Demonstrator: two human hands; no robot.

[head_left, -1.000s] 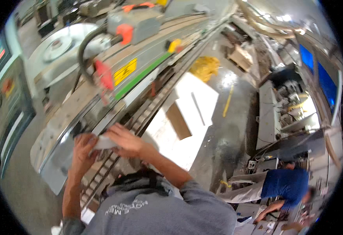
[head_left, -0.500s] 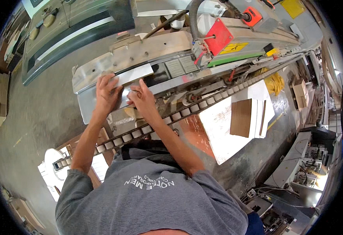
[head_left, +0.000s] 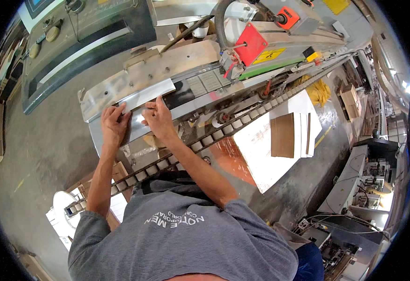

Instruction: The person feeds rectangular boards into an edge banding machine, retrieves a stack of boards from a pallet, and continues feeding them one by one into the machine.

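A narrow white panel (head_left: 149,93) lies on the metal infeed of a long grey machine (head_left: 205,79), slanting up to the right toward its belt. My left hand (head_left: 114,125) presses flat on the panel's lower left end. My right hand (head_left: 157,119) rests on the panel just to the right, fingers spread along its near edge. Both hands push down on it rather than wrap around it.
A roller track (head_left: 223,131) runs along the machine's near side. A red guard (head_left: 249,44) and an orange knob (head_left: 287,16) sit further up the machine. White boards and a brown piece (head_left: 283,136) lie on the floor at right. A control console (head_left: 83,42) stands at top left.
The view has swung left and down, bringing the machine's infeed end closer. Both hands stay on the white panel, which has slid a little further along the infeed toward the belt.
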